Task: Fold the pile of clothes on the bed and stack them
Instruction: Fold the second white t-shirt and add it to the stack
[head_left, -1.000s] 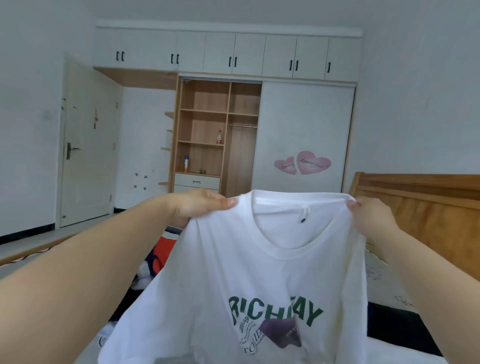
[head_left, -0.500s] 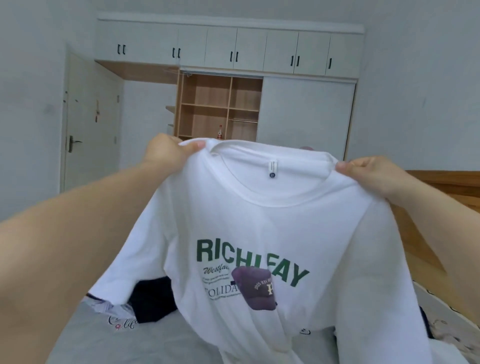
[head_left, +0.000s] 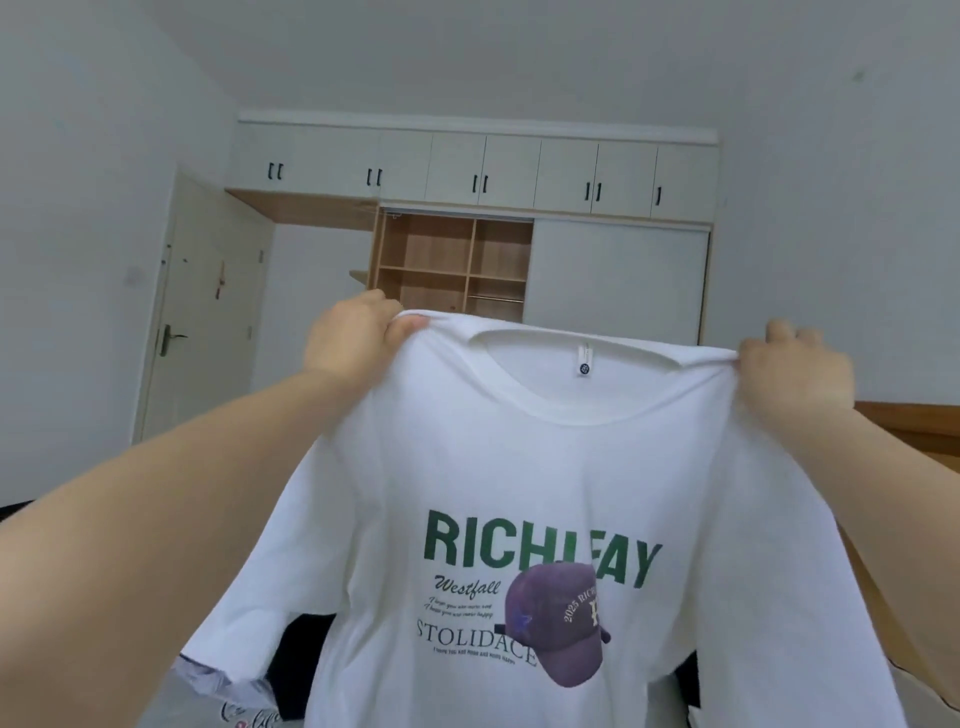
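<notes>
Hands held a white T-shirt up in the air before the wardrobe, the left hand pinching one shoulder and the right hand gripping the other, print facing the camera.

Left hand, right hand pinch white T-shirt shoulders, held up

Raised T-shirt blocks view ahead; sides open.
</notes>
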